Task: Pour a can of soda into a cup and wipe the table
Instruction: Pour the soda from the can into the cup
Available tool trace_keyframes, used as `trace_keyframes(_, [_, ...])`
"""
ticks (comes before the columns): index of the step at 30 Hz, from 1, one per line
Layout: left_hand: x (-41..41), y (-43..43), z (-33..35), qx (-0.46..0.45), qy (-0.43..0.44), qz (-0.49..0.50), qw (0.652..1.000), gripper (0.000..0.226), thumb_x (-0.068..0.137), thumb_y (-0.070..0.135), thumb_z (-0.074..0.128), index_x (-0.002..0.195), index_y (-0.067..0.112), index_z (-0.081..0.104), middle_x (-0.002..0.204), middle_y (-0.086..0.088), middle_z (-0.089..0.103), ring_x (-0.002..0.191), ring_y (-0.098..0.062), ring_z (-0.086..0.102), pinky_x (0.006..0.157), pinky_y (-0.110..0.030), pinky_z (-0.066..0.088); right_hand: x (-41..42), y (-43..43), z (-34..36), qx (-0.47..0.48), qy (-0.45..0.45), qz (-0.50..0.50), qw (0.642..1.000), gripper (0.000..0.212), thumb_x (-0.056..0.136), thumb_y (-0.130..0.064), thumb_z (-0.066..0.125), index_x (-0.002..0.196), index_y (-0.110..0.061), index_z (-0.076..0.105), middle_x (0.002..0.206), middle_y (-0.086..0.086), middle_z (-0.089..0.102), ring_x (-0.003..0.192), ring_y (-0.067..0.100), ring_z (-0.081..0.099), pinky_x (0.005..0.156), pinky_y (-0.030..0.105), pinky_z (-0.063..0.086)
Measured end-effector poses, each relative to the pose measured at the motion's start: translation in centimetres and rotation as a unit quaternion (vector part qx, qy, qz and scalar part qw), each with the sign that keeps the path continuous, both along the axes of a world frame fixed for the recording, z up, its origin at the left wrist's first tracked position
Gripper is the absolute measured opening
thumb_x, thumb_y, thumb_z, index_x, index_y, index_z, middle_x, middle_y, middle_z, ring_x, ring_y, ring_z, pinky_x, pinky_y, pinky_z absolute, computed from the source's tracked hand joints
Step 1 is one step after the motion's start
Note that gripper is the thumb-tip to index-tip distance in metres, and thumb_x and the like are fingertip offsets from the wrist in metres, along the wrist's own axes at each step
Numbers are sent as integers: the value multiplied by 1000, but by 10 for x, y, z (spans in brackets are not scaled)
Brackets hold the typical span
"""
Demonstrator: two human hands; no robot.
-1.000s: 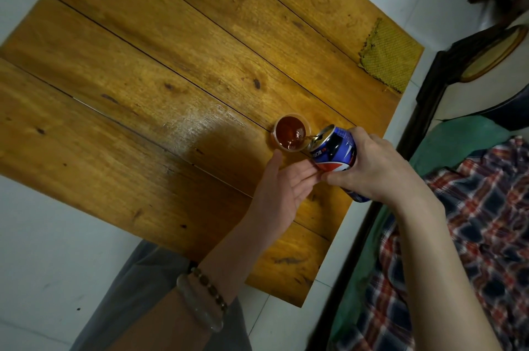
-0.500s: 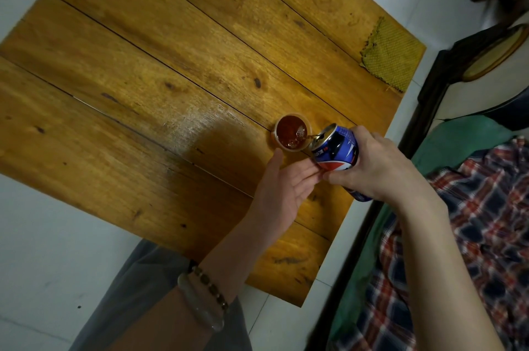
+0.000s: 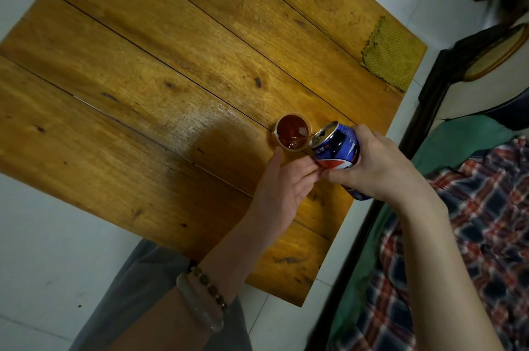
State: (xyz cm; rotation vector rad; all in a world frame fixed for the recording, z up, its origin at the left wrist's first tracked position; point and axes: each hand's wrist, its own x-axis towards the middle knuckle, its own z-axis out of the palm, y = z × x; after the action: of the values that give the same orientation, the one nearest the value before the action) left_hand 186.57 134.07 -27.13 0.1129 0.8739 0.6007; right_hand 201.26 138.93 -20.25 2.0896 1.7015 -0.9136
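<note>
Right grip [image 3: 378, 167] clasped a blue can [image 3: 336, 150], long axis slanted, mouth aimed upper left at the cup [image 3: 293, 133]; left grip [image 3: 283, 184] lay released, fingers straight.

stream from can [image 3: 337, 150] into cup [image 3: 288, 149] has ceased since the earlier frames. soda [image 3: 290, 130] surface has settled: central bright splash gone, bubbles now gathered along the near edge.

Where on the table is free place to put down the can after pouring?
The wide planks left of the cup and beyond it, up to the yellow cloth at the far right corner, are bare. Crowded: the near right edge of the table, where cup, can, left hand and right hand meet.
</note>
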Motion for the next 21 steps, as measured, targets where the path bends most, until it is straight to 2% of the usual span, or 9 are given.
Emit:
trace_keyframes(4, [-1, 0, 5, 40, 26, -9, 999, 56, 97, 52, 13, 113, 25, 60, 108, 9, 68, 113, -5, 57, 99, -22, 36, 2, -3, 0, 28, 44, -25, 998, 64, 52, -56, 71, 103, -28, 44, 93, -1, 52, 89, 21, 52, 79, 42, 49])
trace_keyframes(6, [-2, 0, 8, 51, 35, -12, 998, 56, 97, 52, 14, 119, 23, 56, 116, 8, 64, 123, -9, 50, 97, -20, 37, 2, -5, 1, 50, 69, -34, 996, 62, 56, -50, 75, 104, -27, 45, 94, -2, 53, 88, 20, 53, 76, 38, 49])
trace_keyframes(8, [-5, 1, 11, 78, 50, -7, 996, 65, 97, 55, 14, 128, 14, 52, 131, -2, 56, 129, -14, 44, 95, -23, 41, 2, -6, -1, 72, 96, -46, 992, 61, 59, -44, 79, 106, -27, 44, 95, -3, 53, 90, 19, 54, 76, 35, 49])
trace_keyframes(11, [-10, 2, 17, 140, 95, -11, 986, 79, 88, 68, 19, 125, 9, 55, 135, -5, 54, 129, -14, 45, 102, -24, 38, 0, -12, -7, 101, 145, -76, 981, 66, 59, -42, 82, 111, -30, 43, 103, -3, 55, 96, 18, 56, 84, 38, 51])
trace_keyframes(13, [-16, 3, 18, 132, 88, -20, 987, 69, 90, 67, 21, 132, 20, 50, 139, 1, 51, 131, -9, 41, 103, -27, 36, -5, -16, -12, 121, 176, -101, 972, 69, 59, -42, 82, 113, -31, 43, 108, -2, 55, 100, 18, 56, 86, 42, 51])
trace_keyframes(16, [-24, 8, 23, 173, 117, -17, 978, 48, 91, 55, 23, 123, 36, 54, 128, 16, 58, 122, 2, 49, 106, -27, 31, -16, -19, -17, 158, 213, -136, 955, 72, 59, -46, 80, 118, -33, 42, 114, -5, 54, 107, 16, 54, 88, 44, 51])
trace_keyframes(19, [-32, 15, 26, 216, 151, 1, 965, 41, 97, 41, 20, 117, 37, 56, 120, 21, 62, 119, 1, 52, 102, -24, 36, -33, -17, -18, 204, 250, -155, 934, 69, 64, -42, 82, 119, -38, 42, 119, -8, 56, 113, 13, 53, 94, 42, 48])
trace_keyframes(21, [-38, 18, 29, 240, 151, 13, 959, 45, 94, 43, 19, 119, 33, 55, 122, 16, 63, 120, -2, 51, 100, -20, 39, -42, -14, -17, 222, 263, -166, 924, 69, 65, -38, 83, 120, -41, 41, 120, -10, 56, 113, 10, 53, 94, 40, 49])
